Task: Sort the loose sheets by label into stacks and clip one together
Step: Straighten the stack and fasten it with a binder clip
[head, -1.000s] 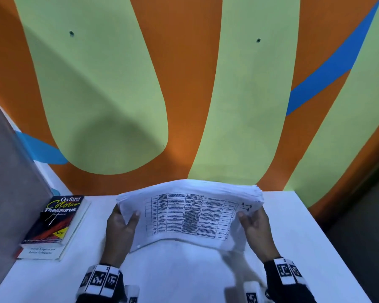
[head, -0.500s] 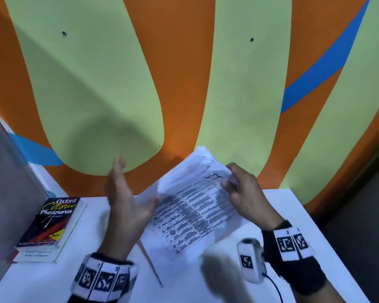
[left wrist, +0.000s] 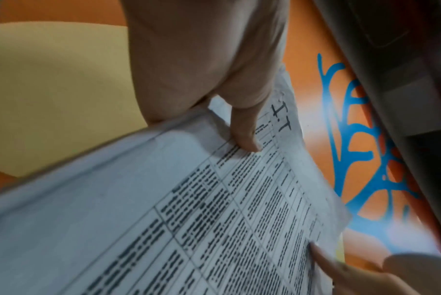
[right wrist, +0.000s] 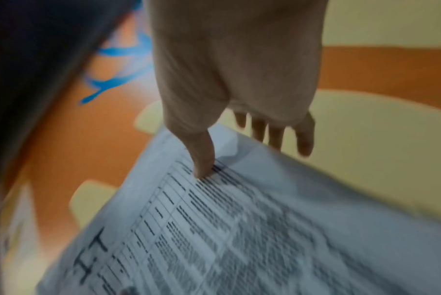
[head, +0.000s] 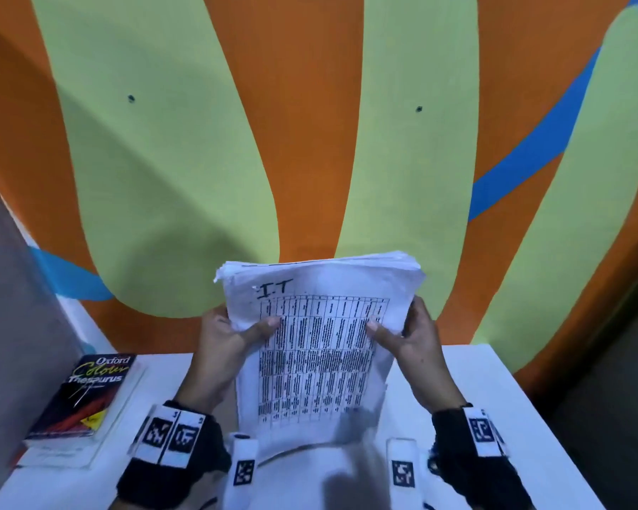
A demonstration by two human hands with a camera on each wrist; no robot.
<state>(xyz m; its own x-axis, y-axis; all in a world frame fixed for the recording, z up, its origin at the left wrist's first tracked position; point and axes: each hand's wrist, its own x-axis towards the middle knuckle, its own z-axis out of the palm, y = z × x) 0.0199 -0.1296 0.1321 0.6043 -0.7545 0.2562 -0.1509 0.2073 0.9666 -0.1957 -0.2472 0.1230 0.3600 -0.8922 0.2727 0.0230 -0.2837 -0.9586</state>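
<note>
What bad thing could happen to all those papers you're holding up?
The stack of sheets is loose and unclipped, gripped only at its side edges by the left hand and right hand, so sheets might slide out and mix up. Its bottom edge seems to rest on the white table; pressing down could crumple it.

The sheets (head: 321, 347) are white, the top one printed with a black-ruled table of dense black text and a handwritten black "I.T" at its 11 o'clock corner. The desk (head: 494, 399) is white. The wall (head: 310, 123) is orange with broad pale-green lobes and blue bands at 3 and 9 o'clock. At 8 o'clock the book (head: 85, 392) is black with white and yellow lettering and red streaks. Both wristbands (head: 170, 436) are black with white squares bearing black block patterns.
</note>
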